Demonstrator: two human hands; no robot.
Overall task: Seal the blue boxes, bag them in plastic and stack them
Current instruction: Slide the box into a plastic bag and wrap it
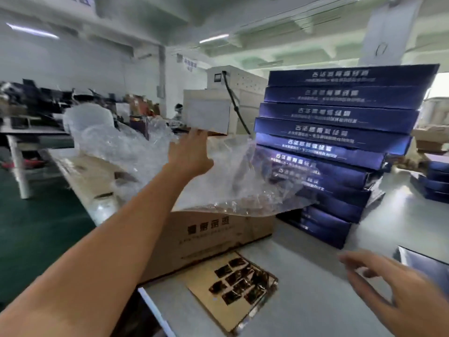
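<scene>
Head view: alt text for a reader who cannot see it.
A person's left hand reaches to a clear plastic bag raised over a cardboard carton, beside a tall stack of blue boxes on a grey table. The right hand hovers open, blurred, at lower right.

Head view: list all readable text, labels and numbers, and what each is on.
Nothing can be quoted; all the print is illegible.
blue boxes: white characters on each side face, a large line over a small one; too blurred to read.
cardboard carton: dark printed characters in two rows; too blurred to read.
hanging sign: blue characters; too small to read.
No legible numbers or brand.
</scene>
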